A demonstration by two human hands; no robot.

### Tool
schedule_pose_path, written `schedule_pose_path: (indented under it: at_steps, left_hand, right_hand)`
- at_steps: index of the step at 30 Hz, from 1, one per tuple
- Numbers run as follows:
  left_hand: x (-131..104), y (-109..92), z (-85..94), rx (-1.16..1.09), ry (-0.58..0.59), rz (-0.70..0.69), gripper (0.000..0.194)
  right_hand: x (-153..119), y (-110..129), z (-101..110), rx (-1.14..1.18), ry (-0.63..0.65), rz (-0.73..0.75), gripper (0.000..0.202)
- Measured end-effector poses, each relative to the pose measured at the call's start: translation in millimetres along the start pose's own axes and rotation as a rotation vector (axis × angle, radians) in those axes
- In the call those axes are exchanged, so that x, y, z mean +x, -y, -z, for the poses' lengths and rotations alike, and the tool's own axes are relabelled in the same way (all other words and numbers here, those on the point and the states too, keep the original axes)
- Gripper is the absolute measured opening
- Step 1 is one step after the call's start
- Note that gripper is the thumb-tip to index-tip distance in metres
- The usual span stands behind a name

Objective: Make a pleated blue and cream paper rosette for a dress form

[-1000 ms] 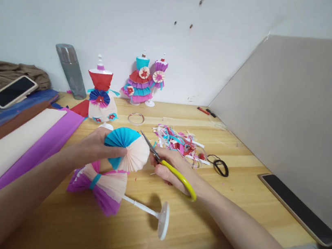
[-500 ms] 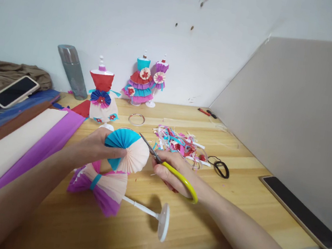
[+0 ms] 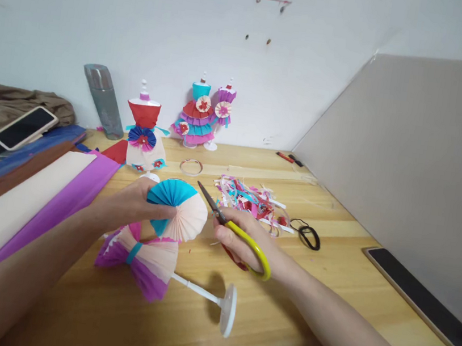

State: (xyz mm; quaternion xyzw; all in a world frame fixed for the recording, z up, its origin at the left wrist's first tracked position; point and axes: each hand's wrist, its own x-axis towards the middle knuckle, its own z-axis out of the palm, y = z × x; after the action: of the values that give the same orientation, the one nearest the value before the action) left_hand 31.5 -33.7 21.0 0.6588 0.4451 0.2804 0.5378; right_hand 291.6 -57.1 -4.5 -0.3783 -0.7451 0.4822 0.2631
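Observation:
My left hand (image 3: 134,205) pinches a round pleated paper rosette (image 3: 191,213), part turquoise and part pale peach, thumb on its front near the centre. My right hand (image 3: 241,237) grips scissors (image 3: 249,241) with yellow handles; their dark blades point up and left, just right of the rosette and apart from it. Below the rosette a small mannequin in a purple and peach paper dress (image 3: 153,268) lies on its side, a turquoise band round its waist. Its white stand (image 3: 228,310) points right.
A heap of paper scraps (image 3: 248,198) and a black hair tie (image 3: 309,237) lie beyond my right hand. Three dressed mannequins, one in red and white (image 3: 144,115), stand by the wall. Paper sheets (image 3: 51,193) and a phone (image 3: 26,127) are left; a tablet-like device (image 3: 420,297) lies right.
The scissors have drawn slightly away from the rosette's edge, and their handles have come a little closer together. My left hand holds the rosette almost in the same place.

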Motion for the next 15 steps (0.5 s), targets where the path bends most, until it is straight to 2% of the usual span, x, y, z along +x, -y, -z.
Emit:
schedule_pose_path:
  at_steps: [2,5,9,15]
  left_hand:
    - [2,3,-1.8,-0.058,-0.041,-0.017,0.022]
    - [6,5,-10.9,-0.239,-0.167,-0.09,0.025]
    - [10,2,-29.1,-0.492,-0.264,-0.078,0.041]
    - [8,8,-43.3,-0.523,-0.289,-0.108,0.039]
  right_hand:
    - [2,-2,-1,0.143,-0.044,-0.023,0.043]
    - [10,-8,-5,0.329,-0.107,0.051,0.044]
    - [23,-12,-14,0.387,-0.239,0.178,0.045]
    - [35,8,-25,0.51,-0.336,0.163,0.051]
